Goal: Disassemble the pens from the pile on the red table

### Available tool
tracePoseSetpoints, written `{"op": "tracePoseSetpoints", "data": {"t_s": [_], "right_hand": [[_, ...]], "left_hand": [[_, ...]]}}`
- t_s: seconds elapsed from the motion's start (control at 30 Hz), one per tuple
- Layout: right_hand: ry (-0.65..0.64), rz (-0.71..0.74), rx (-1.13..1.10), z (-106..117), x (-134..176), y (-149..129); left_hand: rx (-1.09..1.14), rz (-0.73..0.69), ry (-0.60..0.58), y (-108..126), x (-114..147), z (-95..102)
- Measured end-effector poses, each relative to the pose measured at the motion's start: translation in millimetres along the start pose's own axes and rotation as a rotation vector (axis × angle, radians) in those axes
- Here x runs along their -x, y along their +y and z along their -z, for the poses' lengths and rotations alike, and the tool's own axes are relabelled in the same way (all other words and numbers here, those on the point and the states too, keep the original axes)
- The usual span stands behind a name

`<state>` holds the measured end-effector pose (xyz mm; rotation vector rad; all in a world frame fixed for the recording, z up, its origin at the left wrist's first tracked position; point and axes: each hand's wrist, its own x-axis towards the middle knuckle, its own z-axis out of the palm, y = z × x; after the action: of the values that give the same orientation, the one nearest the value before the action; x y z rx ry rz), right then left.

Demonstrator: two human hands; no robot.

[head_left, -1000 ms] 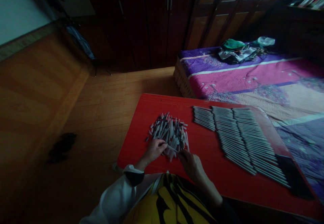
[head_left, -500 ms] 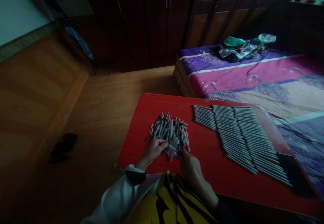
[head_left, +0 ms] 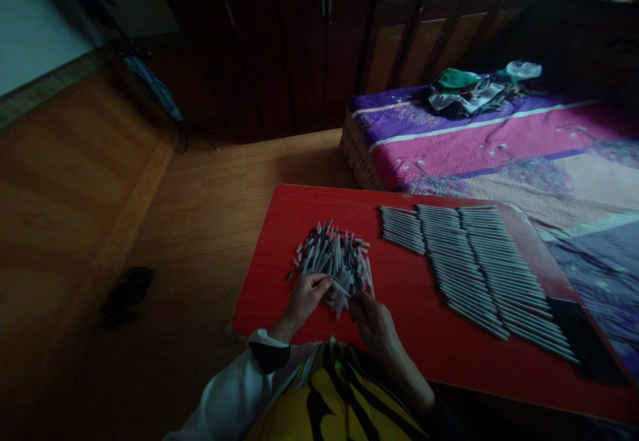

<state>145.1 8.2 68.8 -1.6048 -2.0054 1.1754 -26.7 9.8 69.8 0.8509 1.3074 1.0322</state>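
Observation:
My left hand [head_left: 305, 299] pinches one end of a slim whitish pen barrel [head_left: 341, 288] between thumb and fingers. At the other end, my right hand [head_left: 375, 324] is closed on the same barrel, its fingertips partly hidden. Both hands hover at the near edge of a loose pile of pen parts [head_left: 324, 253], clear, white and dark pieces lying crosswise. To the right, many slim grey pens [head_left: 459, 268] with dark ends lie side by side in 3 columns on the red table [head_left: 269, 275].
A flat black object [head_left: 589, 341] lies at the table's right end, beside the pens. Beyond the table stands a bed [head_left: 449, 148] with a bundle of cloth and bags [head_left: 469, 92] on it. Dark shoes [head_left: 127, 294] rest on the floor at left; wardrobes [head_left: 309, 48] line the back.
Both hands keep hold of the pen barrel with only a slight shift of the fingers and right wrist. The camera view has moved a little; the pile and rows look the same.

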Motion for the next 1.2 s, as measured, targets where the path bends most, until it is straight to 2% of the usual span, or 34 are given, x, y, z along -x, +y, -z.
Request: {"op": "tracePoseSetpoints", "data": {"t_s": [0.1,0.2,0.33,0.6,0.67,0.83,0.9,0.97,1.03,1.13,1.2], "right_hand": [[0.064,-0.010,0.267,-3,2,0],[0.093,0.042,0.356,-6,2,2],[0.134,0.094,0.325,-7,1,7],[0.184,0.022,0.182,-6,2,-2],[0.118,-0.006,-0.001,-2,1,-5],[-0.341,-0.174,-0.689,9,1,-6],[-0.418,-0.231,-0.789,9,1,-5],[-0.353,-0.228,-0.743,6,0,-3],[-0.246,-0.166,-0.625,4,0,-3],[-0.131,-0.023,-0.420,1,0,-4],[-0.070,0.020,-0.253,1,1,-5]], "left_hand": [[-0.015,0.013,0.078,1,2,-5.7],[-0.014,0.034,0.144,-1,2,-9.7],[0.039,0.069,0.185,-3,2,-13.1],[0.081,0.040,0.172,-4,0,-16.7],[0.071,0.028,0.120,-1,0,-14.0],[0.066,-0.005,-0.079,9,2,-1.3],[0.046,-0.017,-0.131,11,3,1.9],[0.040,-0.017,-0.134,12,3,2.1],[0.072,0.007,-0.104,12,3,-0.4],[0.137,0.057,-0.014,11,4,-6.1],[0.131,0.073,0.065,10,4,-9.2]]}}
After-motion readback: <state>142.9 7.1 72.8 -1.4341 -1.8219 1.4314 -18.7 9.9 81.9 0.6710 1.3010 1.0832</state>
